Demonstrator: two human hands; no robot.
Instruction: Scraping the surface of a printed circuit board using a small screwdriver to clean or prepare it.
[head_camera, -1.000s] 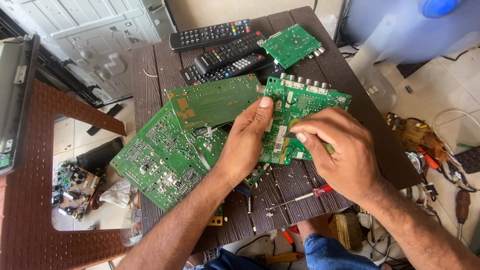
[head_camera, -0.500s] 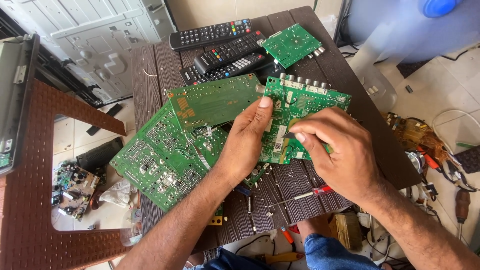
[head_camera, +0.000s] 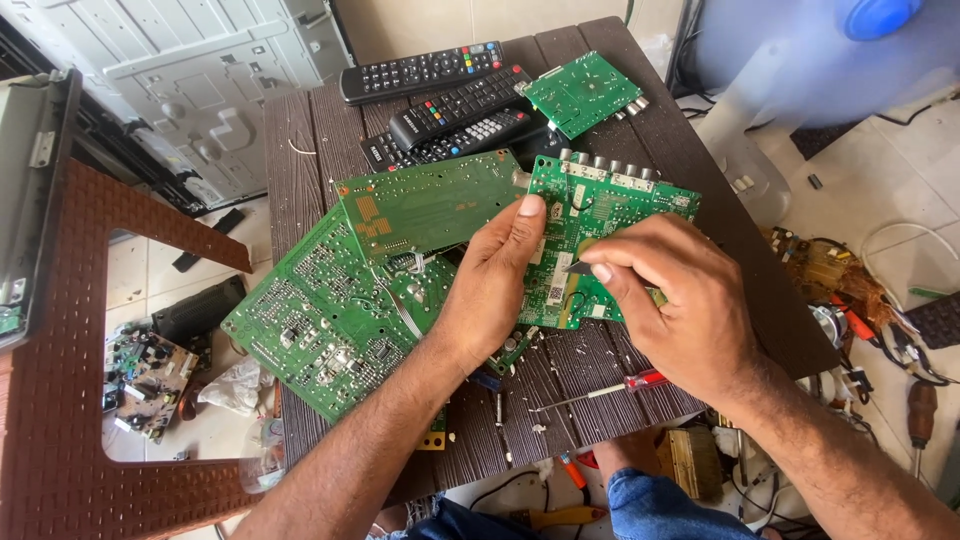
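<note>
Surroundings: We note a dark slatted table (head_camera: 300, 150) crowded with parts. Three black remote controls (head_camera: 455, 100) lie side by side at its far end, and a small green board (head_camera: 583, 92) rests just beside them.
Obstructions: A large green board (head_camera: 320, 320) and a second flat board (head_camera: 430, 205) overlap on the table's left half and reach under the left hand. A red-handled screwdriver (head_camera: 600, 390) lies on the slats near the right wrist.
Held board: The circuit board (head_camera: 620, 205) sits near the table's middle, raised between both hands, its row of round metal sockets on the far edge.
Left hand: The left hand (head_camera: 495, 285) grips the board's left edge, thumb pressed flat on the top face, the other fingers curled behind it and hidden from us.
Right hand: The right hand (head_camera: 680, 300) rests over the board's right part, thumb and forefinger pinching a small dark pointed tool (head_camera: 578, 267) against the board. We cannot tell what kind of tool it is.
Containers: We see none holding anything; loose boards and wires lie on the tiled floor (head_camera: 900, 170) at both sides.
Materials: Boards are green, flat and rectangular, studded with small parts. A brown woven-pattern chair (head_camera: 70, 330) stands to the left, a grey metal panel (head_camera: 180, 70) behind it.
</note>
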